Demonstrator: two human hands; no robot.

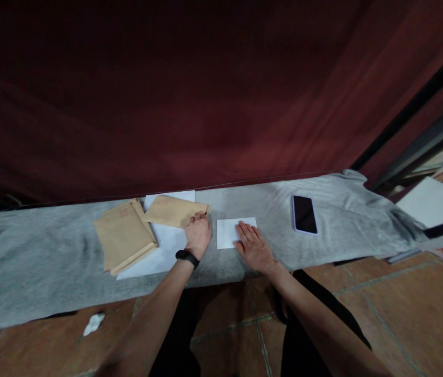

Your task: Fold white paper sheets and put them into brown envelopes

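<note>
My left hand [198, 231], a dark band on its wrist, is closed at the right end of a brown envelope [170, 209]. That envelope lies partly over white paper sheets [170, 246]. My right hand [253, 245] rests flat, fingers stretched out, over the right part of a small white rectangle of folded paper [227, 233]. A stack of brown envelopes [123, 233] sits to the left, overlapping the sheets. The fingertips of my left hand are partly hidden.
Everything lies on a grey cloth [347, 225] over a long, narrow surface. A phone [305, 214] with a dark screen is at the right. Behind hangs a dark red curtain [221, 104]. Crumpled white tissue [93, 324] lies on the tiled floor [397, 303].
</note>
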